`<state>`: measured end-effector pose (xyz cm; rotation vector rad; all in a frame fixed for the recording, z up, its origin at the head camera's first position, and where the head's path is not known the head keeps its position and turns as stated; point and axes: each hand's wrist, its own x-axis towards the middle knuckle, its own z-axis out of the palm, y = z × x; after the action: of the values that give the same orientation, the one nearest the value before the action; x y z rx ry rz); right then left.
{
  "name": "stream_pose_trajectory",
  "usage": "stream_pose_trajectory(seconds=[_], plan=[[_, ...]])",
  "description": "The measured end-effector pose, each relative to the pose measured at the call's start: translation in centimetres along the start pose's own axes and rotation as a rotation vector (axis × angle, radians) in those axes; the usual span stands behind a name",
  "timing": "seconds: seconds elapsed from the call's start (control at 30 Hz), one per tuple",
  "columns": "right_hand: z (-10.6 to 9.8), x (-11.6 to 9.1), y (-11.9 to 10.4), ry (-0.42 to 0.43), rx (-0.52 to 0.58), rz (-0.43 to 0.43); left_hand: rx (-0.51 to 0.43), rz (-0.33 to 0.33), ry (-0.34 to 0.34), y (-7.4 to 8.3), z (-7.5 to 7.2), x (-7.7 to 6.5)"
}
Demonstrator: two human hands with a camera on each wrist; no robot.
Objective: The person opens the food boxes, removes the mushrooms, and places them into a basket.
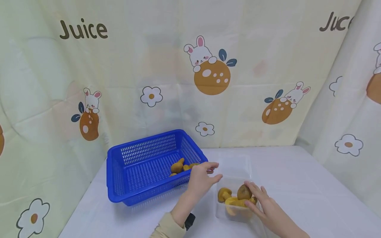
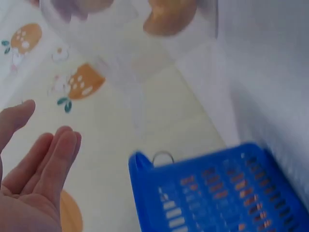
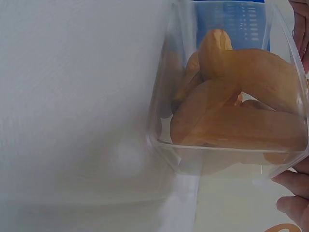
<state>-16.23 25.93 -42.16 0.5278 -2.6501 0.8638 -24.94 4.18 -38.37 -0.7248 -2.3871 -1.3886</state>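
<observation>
A clear plastic box (image 1: 235, 215) holds several brown-capped mushrooms (image 1: 224, 195) with thick yellowish stems. My right hand (image 1: 266, 208) rests against the box's right side, fingers nearly straight, its fingertips beside a round brown mushroom cap (image 1: 244, 192). In the right wrist view, fingers (image 3: 292, 186) show at the box's corner, and mushroom stems (image 3: 241, 125) are visible through the wall. My left hand (image 1: 202, 178) hovers between the basket and the box, thumb and fingers apart with nothing between them. The left wrist view also shows that hand (image 2: 43, 169) spread.
A blue perforated basket (image 1: 148, 195) stands left of the box, with several mushrooms (image 1: 177, 167) at its right end. Behind the box lies a clear lid-like panel (image 1: 235, 165). A printed curtain (image 1: 172, 72) hangs behind the white table (image 1: 285, 172).
</observation>
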Motion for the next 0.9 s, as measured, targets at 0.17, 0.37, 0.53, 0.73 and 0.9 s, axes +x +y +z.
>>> stream_pose_trajectory(seconds=[0.17, 0.37, 0.53, 0.73, 0.9], plan=[[-0.4, -0.3, 0.0, 0.009, 0.020, 0.028, -0.014, 0.003, -0.153, 1.1, 3.0, -0.6], [-0.6, -0.8, 0.2, 0.032, 0.025, 0.022, 0.060, -0.047, -0.238, 2.6, 5.5, -0.9], [-0.4, -1.2, 0.5, 0.045, 0.018, 0.004, 0.136, -0.134, -0.253, 2.9, 6.7, -0.8], [-0.3, -1.6, 1.0, 0.012, 0.026, 0.053, 0.133, -0.237, -0.257, 2.6, 7.6, -0.6], [-0.4, -1.8, 1.2, 0.027, 0.022, 0.037, 0.075, -0.242, -0.252, 2.1, 8.2, -0.5]])
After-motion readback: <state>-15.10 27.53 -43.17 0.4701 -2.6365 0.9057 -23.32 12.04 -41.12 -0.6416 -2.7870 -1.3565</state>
